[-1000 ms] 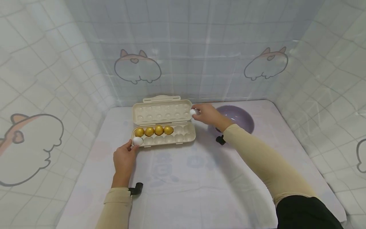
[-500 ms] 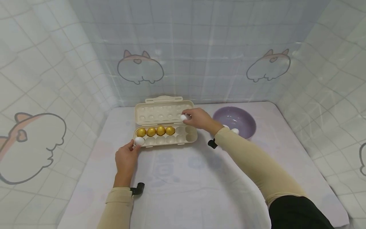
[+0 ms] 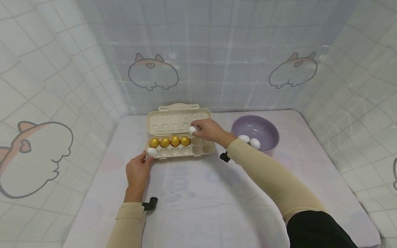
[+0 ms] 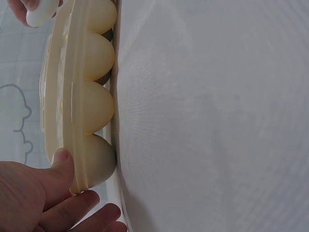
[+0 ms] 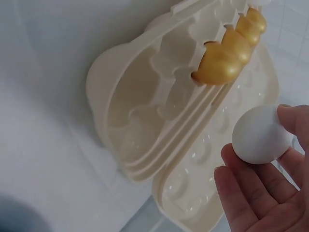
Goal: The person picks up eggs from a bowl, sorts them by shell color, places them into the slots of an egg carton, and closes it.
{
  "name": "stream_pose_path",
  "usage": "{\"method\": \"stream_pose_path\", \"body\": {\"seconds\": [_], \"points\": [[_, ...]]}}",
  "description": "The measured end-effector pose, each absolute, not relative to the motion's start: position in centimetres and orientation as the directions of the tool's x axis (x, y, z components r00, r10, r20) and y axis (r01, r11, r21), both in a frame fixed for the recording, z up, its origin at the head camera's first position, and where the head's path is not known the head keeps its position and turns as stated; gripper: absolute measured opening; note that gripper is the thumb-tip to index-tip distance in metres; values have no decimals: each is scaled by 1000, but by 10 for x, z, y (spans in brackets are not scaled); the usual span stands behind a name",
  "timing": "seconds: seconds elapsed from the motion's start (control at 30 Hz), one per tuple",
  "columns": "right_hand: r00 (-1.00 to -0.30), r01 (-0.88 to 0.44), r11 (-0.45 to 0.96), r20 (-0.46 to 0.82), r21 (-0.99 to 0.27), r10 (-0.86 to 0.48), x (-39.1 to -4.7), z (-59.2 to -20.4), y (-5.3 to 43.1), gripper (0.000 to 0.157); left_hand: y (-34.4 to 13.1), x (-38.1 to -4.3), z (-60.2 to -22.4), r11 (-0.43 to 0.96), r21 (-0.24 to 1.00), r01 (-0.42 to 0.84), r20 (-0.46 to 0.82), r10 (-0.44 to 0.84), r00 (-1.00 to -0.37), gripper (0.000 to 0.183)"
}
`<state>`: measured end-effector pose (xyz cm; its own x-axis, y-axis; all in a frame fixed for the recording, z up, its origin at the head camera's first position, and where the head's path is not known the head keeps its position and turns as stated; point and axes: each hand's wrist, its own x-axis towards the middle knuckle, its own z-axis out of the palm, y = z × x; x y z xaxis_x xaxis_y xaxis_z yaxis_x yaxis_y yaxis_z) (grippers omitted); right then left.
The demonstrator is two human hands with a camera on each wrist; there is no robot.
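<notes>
A cream egg carton (image 3: 180,156) lies with its lid raised at the back left of the table. Gold eggs (image 3: 175,141) fill part of its back row, and a white egg (image 3: 152,152) sits in the front left cup. My left hand (image 3: 138,174) grips the carton's left front corner; in the left wrist view the thumb (image 4: 62,162) presses on the rim, with fingers below. Over the carton, near the lid's front edge, my right hand (image 3: 212,131) holds another white egg (image 5: 260,135) between thumb and fingers.
A purple bowl (image 3: 270,129) stands right of the carton, with two white eggs (image 3: 255,143) in it, beside the right sleeve. Patterned curtain walls (image 3: 198,69) enclose the back and sides of the cloth-covered table (image 3: 198,206).
My right hand has carried the white egg leftward from the lid's right end to above the carton's middle. The bowl's eggs have come into sight. My left hand stays at the corner.
</notes>
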<state>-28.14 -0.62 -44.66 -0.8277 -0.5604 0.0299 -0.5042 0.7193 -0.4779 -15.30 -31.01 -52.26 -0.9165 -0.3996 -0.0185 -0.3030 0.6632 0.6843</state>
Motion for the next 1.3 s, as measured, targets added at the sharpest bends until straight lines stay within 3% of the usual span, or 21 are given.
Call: {"method": "stream_pose_path", "body": {"seconds": [0.57, 1.07, 1.3], "points": [[-804, -502, 699, -25, -510, -595, -274, -465, -47, 34, -311, -154, -530, 658, 688, -306, -14, -409, -912, 53], [-753, -584, 629, 51, -513, -657, -268, -476, -79, 29, -310, -153, -526, 660, 689, -299, -15, -400, -917, 53], [-745, -595, 645, 28, -479, -667, -264, -483, -93, 38, -309, -152, -528, 674, 681, -287, 11, -401, -916, 52]]}}
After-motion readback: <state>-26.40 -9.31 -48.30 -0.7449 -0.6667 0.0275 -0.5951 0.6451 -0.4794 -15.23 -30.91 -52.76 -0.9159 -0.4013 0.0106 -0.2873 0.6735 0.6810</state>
